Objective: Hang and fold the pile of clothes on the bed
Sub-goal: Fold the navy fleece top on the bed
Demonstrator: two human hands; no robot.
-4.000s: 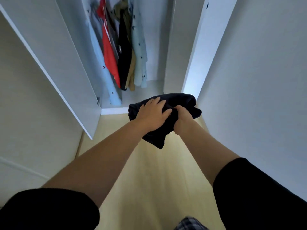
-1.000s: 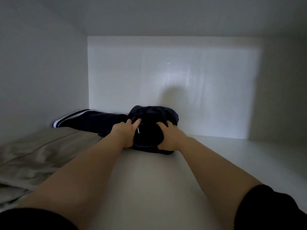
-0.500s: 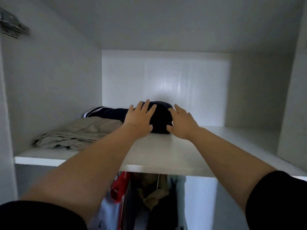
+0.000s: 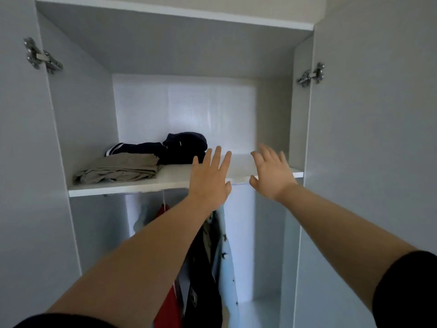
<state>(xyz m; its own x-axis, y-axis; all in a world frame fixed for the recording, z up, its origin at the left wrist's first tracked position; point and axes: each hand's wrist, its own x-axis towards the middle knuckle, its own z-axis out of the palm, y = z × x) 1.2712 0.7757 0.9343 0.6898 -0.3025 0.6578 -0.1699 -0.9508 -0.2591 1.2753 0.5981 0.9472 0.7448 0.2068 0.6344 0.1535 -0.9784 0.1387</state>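
A folded dark garment lies at the back of the wardrobe's upper shelf. Left of it is a dark piece with white stripes, and a folded khaki garment lies in front of that. My left hand hovers in front of the shelf edge, fingers straight and spread, holding nothing. My right hand is raised beside it, also spread and empty. Neither hand touches the clothes.
Both wardrobe doors stand open, with metal hinges at the left and the right. Below the shelf hang several clothes, among them a red one, a black one and a pale blue patterned shirt.
Both hands have let go of the dark garment and drawn back off the shelf. The view has pulled away from the wardrobe, showing both doors.
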